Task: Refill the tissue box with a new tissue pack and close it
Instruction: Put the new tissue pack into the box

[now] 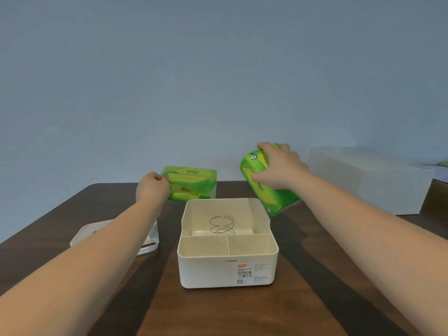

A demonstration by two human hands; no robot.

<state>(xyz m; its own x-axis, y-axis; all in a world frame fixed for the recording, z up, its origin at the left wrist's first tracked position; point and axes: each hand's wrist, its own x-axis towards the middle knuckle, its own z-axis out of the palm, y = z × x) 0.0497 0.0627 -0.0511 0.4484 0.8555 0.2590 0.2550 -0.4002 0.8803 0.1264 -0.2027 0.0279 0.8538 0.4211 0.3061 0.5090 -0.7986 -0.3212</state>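
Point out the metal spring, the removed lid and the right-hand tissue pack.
metal spring (222, 224): head view, upper coil.
removed lid (152, 238): head view, right edge.
right-hand tissue pack (278, 202): head view, lower green wrapper.

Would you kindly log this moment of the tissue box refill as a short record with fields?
tissue box: open, white, on the table
inside: wire spring, no tissues
lid: off, left of the box, partly under the forearm
left hand: gripping the left green pack
right hand: gripping the right green pack, tilted
white carton: far right

lid (150, 241): mostly behind left forearm | box label (244, 272): print unreadable
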